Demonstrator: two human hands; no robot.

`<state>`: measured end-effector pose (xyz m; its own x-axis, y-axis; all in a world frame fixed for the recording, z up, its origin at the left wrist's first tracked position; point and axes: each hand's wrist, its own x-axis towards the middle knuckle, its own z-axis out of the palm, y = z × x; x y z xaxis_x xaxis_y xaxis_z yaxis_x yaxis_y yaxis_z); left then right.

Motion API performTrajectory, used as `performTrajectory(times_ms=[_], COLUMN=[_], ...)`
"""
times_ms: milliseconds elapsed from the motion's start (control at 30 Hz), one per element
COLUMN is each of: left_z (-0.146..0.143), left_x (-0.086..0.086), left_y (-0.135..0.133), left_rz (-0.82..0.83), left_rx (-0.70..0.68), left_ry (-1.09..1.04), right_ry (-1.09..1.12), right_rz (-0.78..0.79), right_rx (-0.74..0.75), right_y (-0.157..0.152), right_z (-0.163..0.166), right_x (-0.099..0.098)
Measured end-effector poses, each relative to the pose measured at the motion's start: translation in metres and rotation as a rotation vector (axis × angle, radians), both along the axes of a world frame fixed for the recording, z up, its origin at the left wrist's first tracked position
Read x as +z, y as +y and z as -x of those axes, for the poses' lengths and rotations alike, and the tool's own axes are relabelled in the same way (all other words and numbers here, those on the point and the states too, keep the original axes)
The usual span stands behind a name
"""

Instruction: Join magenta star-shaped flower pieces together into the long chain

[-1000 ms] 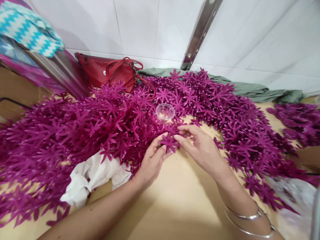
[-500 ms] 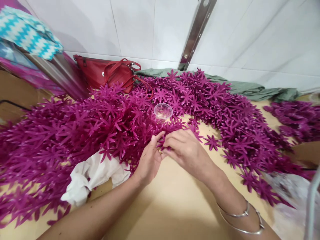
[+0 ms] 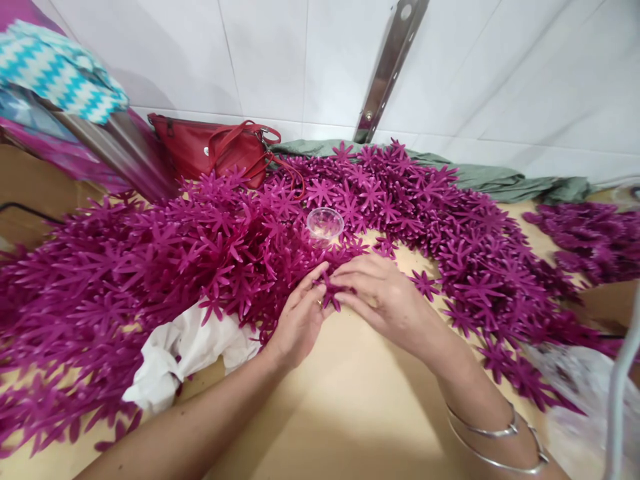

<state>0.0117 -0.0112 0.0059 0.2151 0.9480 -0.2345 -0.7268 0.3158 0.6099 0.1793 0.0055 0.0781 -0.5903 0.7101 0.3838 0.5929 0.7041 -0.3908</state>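
Note:
A big heap of magenta star-shaped plastic flowers (image 3: 150, 260) curves across the tan table (image 3: 350, 407). My left hand (image 3: 297, 320) and my right hand (image 3: 385, 297) meet at the heap's inner edge, both pinching one magenta flower piece (image 3: 330, 293) between their fingertips. A small clear plastic cup (image 3: 325, 223) stands just beyond the hands among the flowers. Two silver bangles (image 3: 495, 440) sit on my right wrist.
A red handbag (image 3: 210, 150) lies by the tiled wall, with a green cloth (image 3: 500, 180) behind the heap. White crumpled cloth (image 3: 185, 353) lies left of my left arm. A clear plastic bag (image 3: 585, 393) is at the right, a metal strip (image 3: 387, 60) on the wall.
My right hand drew in from the right and closed with the left on the flower piece. One loose flower now lies on the table to the right of my hands.

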Motion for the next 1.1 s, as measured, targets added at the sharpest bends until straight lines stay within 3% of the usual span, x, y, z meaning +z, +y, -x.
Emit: performTrajectory(times_ms=[100,200,433,633,900,1100], left_z=[-0.001,-0.003,-0.002,-0.001,0.000,0.000], left_x=[-0.002,-0.004,-0.002,0.002,0.002,0.006], left_y=[-0.001,-0.002,-0.003,-0.001,0.002,0.003], left_rz=[-0.049,-0.084,-0.131,-0.091,0.005,-0.003], left_rx=[-0.049,-0.072,-0.069,-0.069,-0.029,-0.023], left_ry=[0.040,0.077,0.126,0.073,-0.058,-0.095], right_ry=[0.132,0.121,-0.447,-0.573,-0.396,-0.250], right_rz=[-0.119,-0.145,0.162,0.258,0.122,-0.058], right_rx=[-0.159,-0.277,-0.211,-0.204,-0.157,-0.119], right_y=[0.006,0.024,0.082,0.104,0.100,0.041], right_z=[-0.002,0.006,0.056,0.070,0.055,0.042], right_x=[0.016,0.031,0.035,0.025,0.028,0.047])
